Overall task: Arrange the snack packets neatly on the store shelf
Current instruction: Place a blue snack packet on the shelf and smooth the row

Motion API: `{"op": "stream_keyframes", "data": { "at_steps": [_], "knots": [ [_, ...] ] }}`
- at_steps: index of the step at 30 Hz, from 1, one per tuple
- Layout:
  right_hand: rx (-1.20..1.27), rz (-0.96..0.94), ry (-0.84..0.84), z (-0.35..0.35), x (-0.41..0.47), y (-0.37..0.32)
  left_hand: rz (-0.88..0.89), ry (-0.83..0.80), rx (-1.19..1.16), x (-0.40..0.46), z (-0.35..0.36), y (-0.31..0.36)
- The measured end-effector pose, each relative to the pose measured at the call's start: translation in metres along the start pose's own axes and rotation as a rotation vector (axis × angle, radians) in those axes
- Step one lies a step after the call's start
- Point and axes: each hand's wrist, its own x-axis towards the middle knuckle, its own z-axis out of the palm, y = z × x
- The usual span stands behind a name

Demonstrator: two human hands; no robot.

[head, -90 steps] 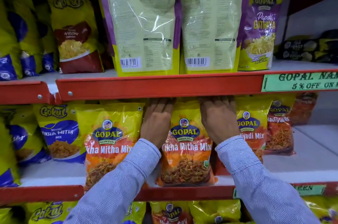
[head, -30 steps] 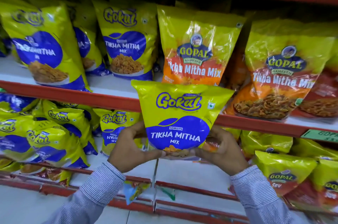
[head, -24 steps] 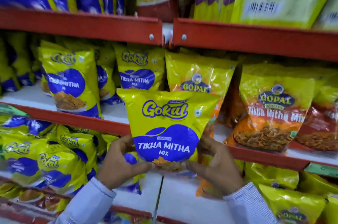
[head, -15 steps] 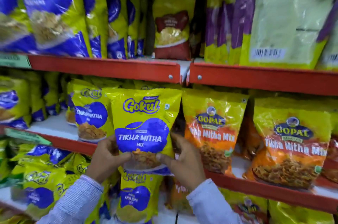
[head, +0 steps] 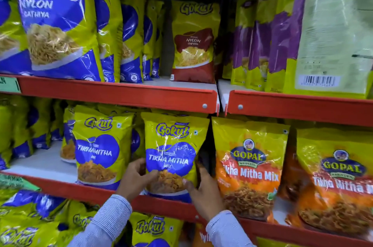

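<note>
A yellow and blue Gokul Tikha Mitha Mix packet (head: 173,146) stands upright on the middle shelf (head: 101,192), at its front edge. My left hand (head: 135,178) grips its lower left side and my right hand (head: 203,192) grips its lower right corner. A matching Gokul packet (head: 101,146) stands just to its left. To its right stand two yellow and orange Gopal Tikha Mitha Mix packets (head: 250,166), the further one (head: 337,182) at the frame's edge.
The upper shelf (head: 121,93) carries blue Nylon Gathiya packets (head: 54,23), a red Nylon Chevda packet (head: 193,43) and purple-edged packets (head: 331,29) turned back to front. More Gokul packets (head: 153,230) fill the shelf below. A gap splits the red shelf edges (head: 222,103).
Both hands have carried the Gokul packet up and to the right and stood it on the middle shelf beside the Gopal packets. The camera view has risen.
</note>
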Motion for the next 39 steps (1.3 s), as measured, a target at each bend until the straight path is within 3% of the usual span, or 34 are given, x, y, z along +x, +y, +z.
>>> {"op": "stream_keyframes", "data": {
  "at_steps": [3, 7, 10, 14, 17, 25, 28, 33, 36, 39],
  "knots": [
    [-0.106, -0.076, 0.167, 0.0, -0.008, -0.015, 0.133, 0.115, 0.142, 0.003, -0.002, 0.012],
    [-0.392, -0.467, 0.537, -0.009, 0.012, -0.057, 0.671, 0.336, 0.627, 0.022, 0.006, 0.053],
    [-0.72, -0.524, 0.51, -0.015, 0.049, -0.079, 0.839, 0.369, 0.871, 0.048, 0.016, 0.074],
    [-1.062, -0.41, 0.455, -0.023, 0.077, -0.095, 0.749, 0.266, 1.132, 0.068, 0.015, 0.091],
    [-1.14, -0.426, 0.452, -0.032, 0.081, -0.102, 0.671, 0.197, 1.14, 0.081, 0.012, 0.096],
    [-0.862, -0.568, 0.435, -0.013, 0.057, -0.066, 0.845, 0.32, 0.838, 0.055, 0.009, 0.063],
    [-0.861, -0.579, 0.325, 0.002, 0.036, -0.045, 0.85, 0.213, 0.901, 0.028, 0.007, 0.033],
    [-0.891, -0.492, 0.244, 0.008, 0.047, -0.025, 0.648, 0.067, 1.142, 0.021, 0.004, 0.007],
    [-0.87, -0.52, 0.241, 0.004, 0.045, -0.028, 0.602, 0.088, 1.183, 0.02, 0.006, 0.012],
    [-0.828, -0.583, 0.331, -0.015, 0.025, -0.029, 0.665, 0.147, 1.122, 0.006, 0.023, 0.026]
  ]
}}
